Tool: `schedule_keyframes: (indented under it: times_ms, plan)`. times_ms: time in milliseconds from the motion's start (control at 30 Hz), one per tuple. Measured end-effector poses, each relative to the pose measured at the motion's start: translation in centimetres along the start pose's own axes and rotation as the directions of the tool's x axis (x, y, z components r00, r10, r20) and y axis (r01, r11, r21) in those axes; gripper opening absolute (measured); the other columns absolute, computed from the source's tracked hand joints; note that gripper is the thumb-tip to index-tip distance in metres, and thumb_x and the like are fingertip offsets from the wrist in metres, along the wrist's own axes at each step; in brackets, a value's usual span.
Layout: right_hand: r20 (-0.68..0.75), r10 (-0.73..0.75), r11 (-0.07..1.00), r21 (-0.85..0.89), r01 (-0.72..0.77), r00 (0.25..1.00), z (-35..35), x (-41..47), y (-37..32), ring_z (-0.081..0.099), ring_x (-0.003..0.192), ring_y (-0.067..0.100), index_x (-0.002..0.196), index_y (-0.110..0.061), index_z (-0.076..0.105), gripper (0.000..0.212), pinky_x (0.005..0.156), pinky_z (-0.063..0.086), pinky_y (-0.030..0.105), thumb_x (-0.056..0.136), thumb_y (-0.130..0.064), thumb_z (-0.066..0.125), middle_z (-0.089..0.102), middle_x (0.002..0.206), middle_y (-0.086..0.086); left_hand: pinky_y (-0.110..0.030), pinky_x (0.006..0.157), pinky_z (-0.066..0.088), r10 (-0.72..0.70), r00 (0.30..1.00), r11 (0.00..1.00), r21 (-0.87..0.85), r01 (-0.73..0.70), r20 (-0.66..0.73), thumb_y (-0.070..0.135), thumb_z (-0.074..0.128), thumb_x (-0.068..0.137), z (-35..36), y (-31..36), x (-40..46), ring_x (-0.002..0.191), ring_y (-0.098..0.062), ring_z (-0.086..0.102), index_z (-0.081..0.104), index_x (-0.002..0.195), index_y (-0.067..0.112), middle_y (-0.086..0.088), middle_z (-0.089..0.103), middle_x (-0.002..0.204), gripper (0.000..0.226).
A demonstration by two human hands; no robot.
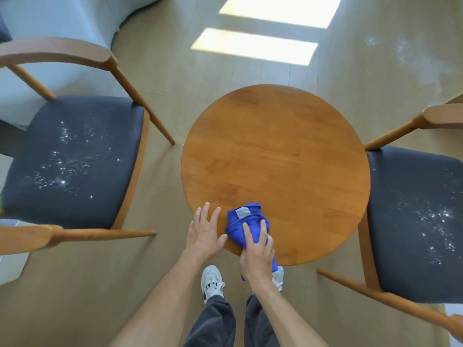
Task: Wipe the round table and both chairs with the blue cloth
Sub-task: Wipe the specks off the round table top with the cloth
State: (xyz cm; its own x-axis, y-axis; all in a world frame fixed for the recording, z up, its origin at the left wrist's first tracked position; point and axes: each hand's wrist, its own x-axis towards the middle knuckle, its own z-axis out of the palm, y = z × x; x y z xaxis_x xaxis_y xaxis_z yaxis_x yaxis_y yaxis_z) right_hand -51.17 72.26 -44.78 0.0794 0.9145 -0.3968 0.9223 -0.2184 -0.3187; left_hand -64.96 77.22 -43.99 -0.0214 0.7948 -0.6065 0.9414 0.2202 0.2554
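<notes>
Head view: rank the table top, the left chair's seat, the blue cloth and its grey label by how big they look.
1. Table top
2. Left chair seat, not far behind
3. Blue cloth
4. Grey label

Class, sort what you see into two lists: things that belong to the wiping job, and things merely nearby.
Job:
blue cloth
round table
left chair
right chair
right hand
left hand

Nearby:
white shoes
sunlit floor
</notes>
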Motion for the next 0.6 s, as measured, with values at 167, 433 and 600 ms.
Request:
schedule_keyframes:
  times_ms: [167,433,600]
  plan:
    - [0.16,-0.075,0.997,0.023,0.072,0.984,-1.8,-1.2,-4.3,0.023,0.137,0.027,0.152,-0.035,0.02,0.064,0.108,0.025,0.036,0.095,-0.012,0.039,-0.002,0.162,0.007,-0.041,0.114,0.022,-0.042,0.999,0.994,-0.097,0.041,-0.016,0.038,0.054,0.09,-4.1,-1.8,-3.2,0.146,-0.021,0.002,0.015,0.151,0.025,-0.002,0.001,0.16,0.073]
    - [0.087,-0.154,0.984,0.103,0.144,0.984,-7.9,-2.9,-9.7,0.023,0.137,0.027,0.15,-0.034,0.024,0.058,0.109,0.026,0.035,0.098,-0.014,0.039,0.003,0.161,0.004,-0.037,0.111,0.027,-0.06,0.998,0.942,-0.331,0.051,-0.017,0.039,0.055,0.09,-9.6,-2.7,-7.6,0.141,-0.021,0.02,0.02,0.149,0.022,-0.003,0.025,0.152,0.071]
    - [0.052,-0.233,0.966,0.127,0.225,0.971,-11.1,-3.2,-12.5,0.024,0.137,0.027,0.15,-0.029,0.027,0.058,0.109,0.026,0.034,0.097,-0.01,0.041,0.007,0.161,0.006,-0.034,0.108,0.032,-0.163,0.987,0.773,-0.62,0.136,0.014,0.027,0.058,0.085,-12.5,-2.0,-9.6,0.134,-0.026,0.037,0.019,0.15,0.02,-0.006,0.04,0.146,0.077]
